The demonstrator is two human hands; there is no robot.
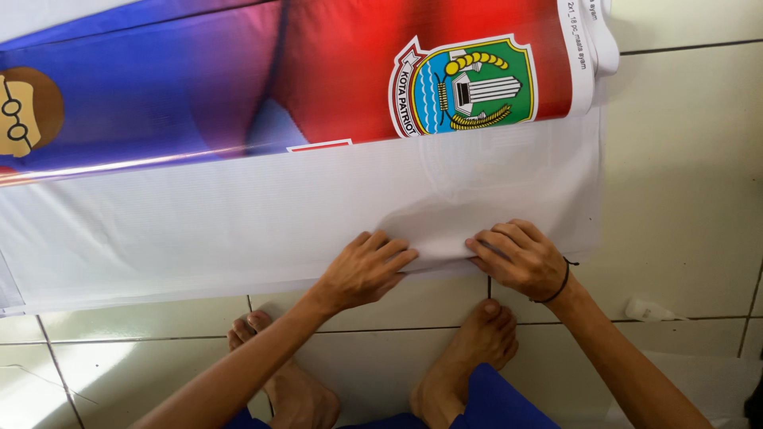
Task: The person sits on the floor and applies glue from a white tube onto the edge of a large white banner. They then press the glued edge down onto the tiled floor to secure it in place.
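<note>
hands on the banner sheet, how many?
2. Left hand lies flat on the white banner sheet near its lower edge; right hand presses the same edge just beside it. None seem hidden.

One printed banner (302, 199), partly rolled, lying under and beyond both hands. Two hands: one left hand (367, 268) and one right hand (518, 257), side by side on the banner's near edge. One dark wristband (559, 287), on the right wrist. Two bare feet: one left foot (286, 381) below the left hand, one right foot (467, 357) below the right hand. One shield-shaped emblem (463, 85) printed on the banner, beyond the right hand. One small white object (648, 310) on the floor, right of the right hand.
</note>
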